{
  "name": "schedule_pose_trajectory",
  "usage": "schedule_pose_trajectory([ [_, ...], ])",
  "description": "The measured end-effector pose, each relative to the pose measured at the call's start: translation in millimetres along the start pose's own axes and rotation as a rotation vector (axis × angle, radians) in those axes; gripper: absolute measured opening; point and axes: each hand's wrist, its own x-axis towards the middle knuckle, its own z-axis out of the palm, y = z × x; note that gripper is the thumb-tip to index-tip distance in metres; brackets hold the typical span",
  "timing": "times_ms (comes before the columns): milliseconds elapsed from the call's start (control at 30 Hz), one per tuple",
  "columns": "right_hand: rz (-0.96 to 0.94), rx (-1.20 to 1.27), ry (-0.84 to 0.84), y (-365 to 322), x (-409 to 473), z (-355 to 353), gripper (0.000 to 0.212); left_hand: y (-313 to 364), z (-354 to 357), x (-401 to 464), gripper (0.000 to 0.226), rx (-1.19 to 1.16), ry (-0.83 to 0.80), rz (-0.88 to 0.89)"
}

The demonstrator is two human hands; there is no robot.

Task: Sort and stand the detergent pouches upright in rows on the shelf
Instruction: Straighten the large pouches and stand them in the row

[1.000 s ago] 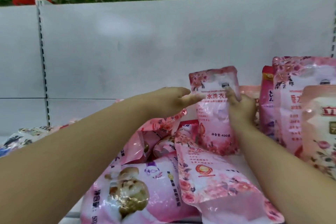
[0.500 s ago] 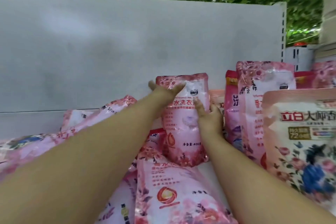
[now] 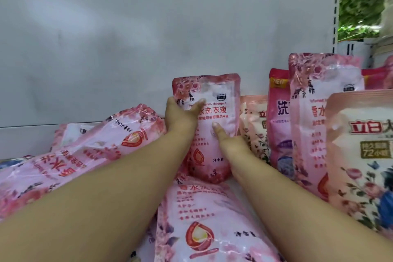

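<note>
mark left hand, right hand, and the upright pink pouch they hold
left hand [image 3: 180, 117], head view, back of hand
right hand [image 3: 231, 144], head view, back of hand
upright pink pouch [image 3: 214, 95], head view, upper front panel

The single camera sat on my head, faced forward and slightly down, close to the shelf back panel [image 3: 127, 49], my forearms filling the lower frame.
</note>
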Motion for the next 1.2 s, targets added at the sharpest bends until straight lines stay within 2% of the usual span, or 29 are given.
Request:
schedule_pose_trajectory([
  [167, -0.026, -0.016, -0.061, 1.8, 0.3, -3.8, 0.066, 0.3, -3.0, 1.5, 0.041, 0.000, 0.007, -0.002],
  [267, -0.047, -0.016, -0.128, 2.7, 1.4, -1.8, 0.063, 0.9, -8.3, 3.4, 0.039, -0.005, 0.042, -0.015],
  [433, -0.059, 0.009, -0.137, 2.5, -3.2, 1.8, 0.054, 3.7, -10.0, -0.1, 0.040, 0.013, 0.080, 0.015],
  [667, -0.037, 0.036, -0.057, 3.1, -1.8, 0.2, 0.056, 2.8, -4.3, -8.3, 0.054, 0.215, -0.028, 0.082],
  [767, -0.068, 0.012, -0.054, -1.4, -4.2, -1.5, 0.057, 7.9, -2.6, -13.3, 0.067, 0.251, 0.037, 0.162],
  [867, -0.135, 0.013, 0.020, -12.5, -14.7, -6.3, 0.063, 24.9, 0.5, -20.9, 0.083, 0.290, 0.044, 0.231],
  [967, -0.150, 0.037, 0.058, -26.4, -32.2, -13.6, 0.067, 49.2, -1.8, -27.0, 0.085, 0.395, 0.015, 0.293],
  [1033, -0.146, -0.026, -0.014, -32.2, -49.9, -21.4, 0.065, 66.0, -7.9, -32.9, 0.080, 0.421, -0.053, 0.273],
  [1100, -0.199, -0.189, -0.138, -32.9, -71.1, -31.2, 0.061, 77.9, -18.4, -46.8, 0.074, 0.502, -0.123, 0.249],
  [1200, -0.298, -0.579, -0.332, -18.6, -105.4, -48.3, 0.051, 82.2, -48.5, -91.2, 0.047, 0.929, -0.238, 0.355],
])
